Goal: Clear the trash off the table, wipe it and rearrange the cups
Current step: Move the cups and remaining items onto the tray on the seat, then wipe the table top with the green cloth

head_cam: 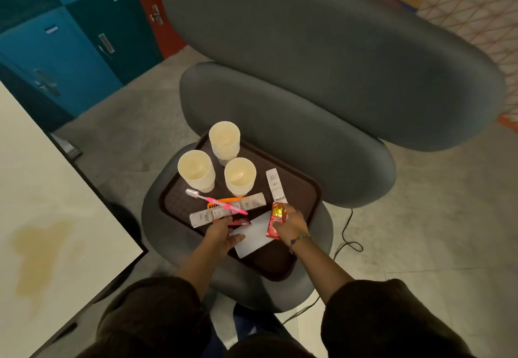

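Observation:
A brown tray (pixel 305 189) rests on a grey stool. Three stacks of paper cups (pixel 224 140) (pixel 196 170) (pixel 240 176) stand at its far left. In front of them lie a pink toothbrush (pixel 221 203), an orange comb (pixel 224 200), a long white wrapper (pixel 252 200) and a receipt (pixel 276 185). My right hand (pixel 291 224) is shut on a red and gold sachet (pixel 276 220). My left hand (pixel 221 235) grips a dark red wrapper (pixel 239 221) and rests on a white paper sheet (pixel 253 234).
A white table (pixel 42 217) with a brownish stain (pixel 36 257) stands at the left. A grey chair (pixel 322 77) rises behind the stool. Blue lockers (pixel 70 44) line the far left. A black cable (pixel 346 234) runs over the floor at the right.

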A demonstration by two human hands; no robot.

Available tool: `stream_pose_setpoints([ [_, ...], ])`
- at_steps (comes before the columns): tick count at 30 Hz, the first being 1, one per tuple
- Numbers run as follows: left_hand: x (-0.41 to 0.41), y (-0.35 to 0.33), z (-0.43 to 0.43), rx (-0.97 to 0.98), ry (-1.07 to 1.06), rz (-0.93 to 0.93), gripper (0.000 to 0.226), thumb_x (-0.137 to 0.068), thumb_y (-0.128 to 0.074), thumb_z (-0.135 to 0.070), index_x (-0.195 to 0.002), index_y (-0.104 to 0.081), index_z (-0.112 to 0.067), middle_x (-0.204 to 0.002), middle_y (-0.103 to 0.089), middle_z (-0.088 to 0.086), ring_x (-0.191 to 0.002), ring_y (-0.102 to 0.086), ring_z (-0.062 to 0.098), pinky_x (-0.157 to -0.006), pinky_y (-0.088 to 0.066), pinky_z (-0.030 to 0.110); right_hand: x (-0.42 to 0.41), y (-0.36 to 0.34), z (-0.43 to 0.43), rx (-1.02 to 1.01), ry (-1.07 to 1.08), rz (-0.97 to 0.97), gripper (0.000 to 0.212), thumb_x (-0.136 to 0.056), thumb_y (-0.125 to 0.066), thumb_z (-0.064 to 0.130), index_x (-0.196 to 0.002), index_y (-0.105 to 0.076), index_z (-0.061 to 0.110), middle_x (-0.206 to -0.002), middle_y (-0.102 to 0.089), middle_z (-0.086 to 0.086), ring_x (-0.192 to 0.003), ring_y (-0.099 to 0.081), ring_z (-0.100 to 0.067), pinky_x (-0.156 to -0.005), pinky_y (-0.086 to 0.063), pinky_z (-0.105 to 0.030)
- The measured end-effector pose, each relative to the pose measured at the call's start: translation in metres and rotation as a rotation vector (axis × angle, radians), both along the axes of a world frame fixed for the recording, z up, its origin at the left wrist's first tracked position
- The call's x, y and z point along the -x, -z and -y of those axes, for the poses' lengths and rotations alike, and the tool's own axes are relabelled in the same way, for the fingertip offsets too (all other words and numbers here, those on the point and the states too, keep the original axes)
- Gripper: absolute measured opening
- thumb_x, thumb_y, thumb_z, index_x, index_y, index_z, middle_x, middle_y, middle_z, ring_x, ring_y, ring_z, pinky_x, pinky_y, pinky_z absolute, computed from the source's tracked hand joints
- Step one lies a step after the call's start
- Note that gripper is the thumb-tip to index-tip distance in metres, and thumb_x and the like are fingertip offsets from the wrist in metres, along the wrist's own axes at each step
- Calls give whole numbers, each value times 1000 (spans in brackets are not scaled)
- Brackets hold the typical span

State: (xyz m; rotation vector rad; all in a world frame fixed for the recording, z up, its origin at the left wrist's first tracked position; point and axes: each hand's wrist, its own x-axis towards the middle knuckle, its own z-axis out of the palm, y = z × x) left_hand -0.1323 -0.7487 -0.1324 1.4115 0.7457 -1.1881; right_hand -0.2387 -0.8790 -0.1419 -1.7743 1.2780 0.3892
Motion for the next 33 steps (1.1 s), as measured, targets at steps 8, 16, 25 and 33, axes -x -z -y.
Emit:
stream_pose_setpoints([
  [8,7,-29,-20,-79,121,58,40,-94,-51,-26,-124,-49,1,-98,-53,17,-70,-55,27,-59,-51,38,-11,-49,-27,106,-93,168,30,-88,-57,19,-118,-60,17,-121,-59,-6,-109,-57,-24,-95,-48,-34],
  [16,14,-112,-81,20,187,327,16,-94,-46,-16,-84,-58,-17,-66,-62,-1,-56,-55,9,-51,-36,22,-45,-107,-101,-93,-355,408,19,-90,-56,16,-108,-63,16,-104,-66,0,-98,-59,-13,-88,-48,-24],
  [25,0,-163,-248,-178,27,606,27,-92,-49,-16,-118,-58,-15,-113,-65,9,-85,-61,19,-66,-42,26,-98,-152,-213,-156,-678,519,17,-88,-58,14,-104,-64,16,-98,-67,-7,-93,-63,-20,-88,-53,-34],
  [33,42,-177,-415,-232,-240,643,25,-90,-52,-16,-114,-60,-18,-99,-65,-1,-77,-62,9,-63,-44,19,-104,-168,-381,-207,-875,523,21,-87,-57,17,-82,-57,37,-89,-69,-2,-87,-65,-23,-80,-51,-33],
])
